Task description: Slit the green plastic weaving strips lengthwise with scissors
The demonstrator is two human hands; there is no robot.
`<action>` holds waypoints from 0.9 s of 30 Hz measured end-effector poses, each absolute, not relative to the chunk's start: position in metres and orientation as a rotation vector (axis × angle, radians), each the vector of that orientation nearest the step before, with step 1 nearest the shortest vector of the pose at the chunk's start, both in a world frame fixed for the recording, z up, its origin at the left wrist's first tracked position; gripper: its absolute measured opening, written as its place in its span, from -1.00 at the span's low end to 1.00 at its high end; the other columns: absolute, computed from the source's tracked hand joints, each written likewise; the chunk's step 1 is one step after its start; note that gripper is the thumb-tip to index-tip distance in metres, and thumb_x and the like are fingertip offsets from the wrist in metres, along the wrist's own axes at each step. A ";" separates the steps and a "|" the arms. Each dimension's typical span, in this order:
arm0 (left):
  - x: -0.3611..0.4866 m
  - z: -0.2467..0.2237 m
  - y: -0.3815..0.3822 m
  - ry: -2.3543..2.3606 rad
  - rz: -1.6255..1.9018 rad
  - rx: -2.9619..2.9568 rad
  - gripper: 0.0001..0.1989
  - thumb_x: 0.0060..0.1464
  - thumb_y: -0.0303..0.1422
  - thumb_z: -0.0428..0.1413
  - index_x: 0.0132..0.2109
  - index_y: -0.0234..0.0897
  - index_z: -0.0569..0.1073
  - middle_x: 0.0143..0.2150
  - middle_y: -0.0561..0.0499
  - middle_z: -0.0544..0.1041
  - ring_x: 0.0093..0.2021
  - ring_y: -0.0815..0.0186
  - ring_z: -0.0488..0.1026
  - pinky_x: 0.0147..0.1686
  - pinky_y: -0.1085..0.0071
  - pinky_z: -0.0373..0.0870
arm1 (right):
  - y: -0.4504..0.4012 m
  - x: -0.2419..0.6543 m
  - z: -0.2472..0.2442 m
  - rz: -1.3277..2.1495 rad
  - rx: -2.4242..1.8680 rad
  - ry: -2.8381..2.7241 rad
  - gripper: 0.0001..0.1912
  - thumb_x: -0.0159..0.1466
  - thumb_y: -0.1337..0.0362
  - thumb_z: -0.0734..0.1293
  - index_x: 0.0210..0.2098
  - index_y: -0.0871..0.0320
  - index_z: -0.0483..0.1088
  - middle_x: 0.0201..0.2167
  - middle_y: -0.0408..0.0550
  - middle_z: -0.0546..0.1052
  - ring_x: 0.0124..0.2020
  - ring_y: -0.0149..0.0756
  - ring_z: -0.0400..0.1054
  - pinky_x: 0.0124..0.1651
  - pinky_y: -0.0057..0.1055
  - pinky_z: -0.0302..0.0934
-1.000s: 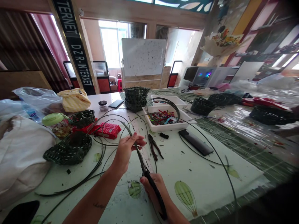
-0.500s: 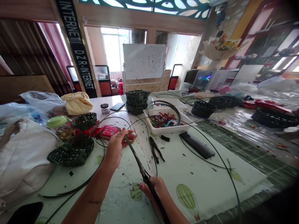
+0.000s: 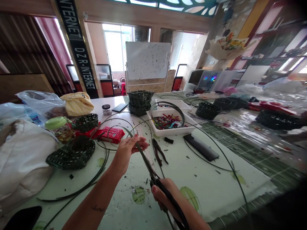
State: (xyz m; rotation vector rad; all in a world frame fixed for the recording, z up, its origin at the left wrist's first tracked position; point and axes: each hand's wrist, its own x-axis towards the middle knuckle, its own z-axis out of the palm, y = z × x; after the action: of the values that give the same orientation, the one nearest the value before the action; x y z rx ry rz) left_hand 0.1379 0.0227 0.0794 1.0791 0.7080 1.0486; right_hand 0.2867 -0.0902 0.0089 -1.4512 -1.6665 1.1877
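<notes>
While the left hand point(image 3: 126, 152) pinches a dark green strip point(image 3: 144, 156) between thumb and forefinger, its other fingers loosely extended, the right hand point(image 3: 171, 188) is closed around the handles of the scissors point(image 3: 174, 201). We see the strip slant from the scissors toward eleven o'clock, its near end meeting the blades; whether they bite, we cannot tell. We judge it light, smooth and springy, stiff enough to hold its arc, yet liable to crease if bent sharply; we would grip its flat faces close to the blades.

From the left hand, pliers point(image 3: 158, 151) lie at three o'clock, a white tray point(image 3: 159, 131) at two, and a woven basket point(image 3: 72, 155) at nine on the counter point(image 3: 134, 217). Compared with half a second ago, we find both hands farther toward three o'clock, the right now partly covering a printed balloon point(image 3: 190, 196).
</notes>
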 end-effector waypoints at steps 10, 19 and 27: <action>0.141 0.079 0.019 0.727 1.035 1.113 -0.61 0.02 -0.13 0.13 -0.25 -0.44 0.54 -0.37 -0.19 0.59 -0.32 0.19 0.54 -0.27 0.33 0.41 | -0.088 0.277 -0.002 1.213 -1.442 -1.493 -0.28 0.12 -0.36 0.07 -0.75 0.15 0.14 -0.83 -0.22 0.12 -0.78 -0.51 0.03 -0.69 -0.52 -0.13; 0.141 0.075 0.027 0.764 1.009 1.076 -0.62 -0.01 -0.13 0.15 -0.27 -0.44 0.54 -0.36 -0.21 0.59 -0.31 0.18 0.53 -0.27 0.34 0.39 | -0.082 0.270 -0.016 1.222 -1.484 -1.332 -0.31 0.00 -0.40 0.16 -0.75 0.10 0.01 -0.82 -0.29 -0.02 -0.76 -0.53 -0.12 -0.69 -0.48 -0.27; 0.141 0.073 0.028 0.751 1.002 1.071 -0.62 0.00 -0.14 0.15 -0.27 -0.45 0.54 -0.36 -0.20 0.59 -0.32 0.21 0.53 -0.27 0.34 0.39 | -0.080 0.268 -0.023 1.199 -1.463 -1.327 -0.30 -0.03 -0.41 0.19 -0.74 0.07 -0.08 -0.79 -0.27 -0.04 -0.73 -0.51 -0.17 -0.67 -0.44 -0.28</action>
State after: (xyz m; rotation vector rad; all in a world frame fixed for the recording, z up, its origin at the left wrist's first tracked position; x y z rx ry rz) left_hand 0.1405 0.0285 0.0735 1.0712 0.7506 1.0022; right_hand 0.2679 -0.0795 -0.0230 -1.4634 -1.3270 1.1985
